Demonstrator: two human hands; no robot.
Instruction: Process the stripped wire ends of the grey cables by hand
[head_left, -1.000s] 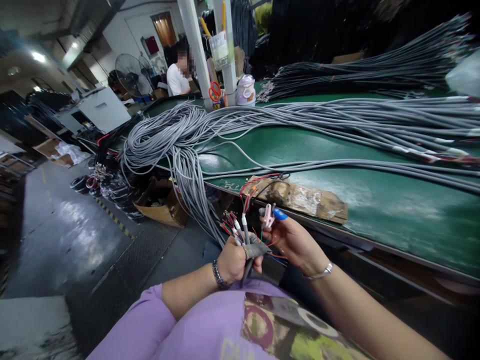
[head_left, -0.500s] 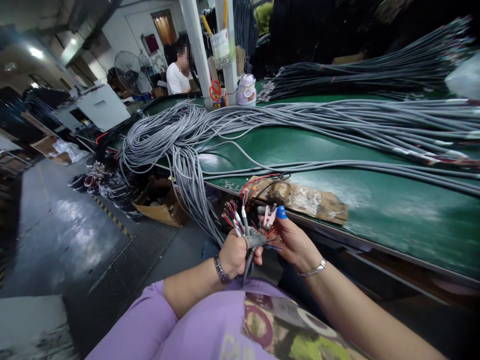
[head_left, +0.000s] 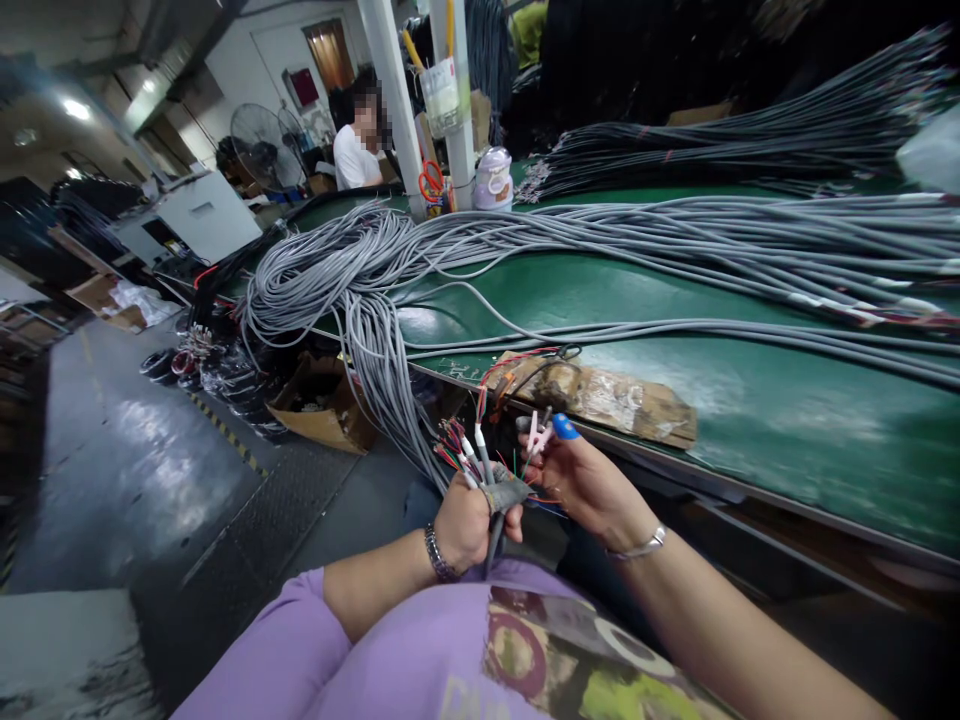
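My left hand (head_left: 465,522) is closed round the stripped ends of several grey cables (head_left: 480,462), whose red, green and white inner wires fan out above the fist. My right hand (head_left: 585,480), with a blue cap on one fingertip, pinches a small pink clip (head_left: 535,432) right beside those wire ends. Both hands are low in the head view, just in front of the green table edge (head_left: 675,450). Thin red and black leads (head_left: 517,365) run from the wire ends up onto a worn cardboard pad (head_left: 600,395).
Long bundles of grey cables (head_left: 600,240) cover the green table and spill over its left end toward a cardboard box (head_left: 322,405) on the floor. A pillar (head_left: 390,100) with scissors, a jug and a cup stands behind. Another person (head_left: 356,150) sits far back near a fan (head_left: 255,150).
My right hand with the pink clip has shifted slightly around the wire ends; my left hand keeps its grip and has barely moved.
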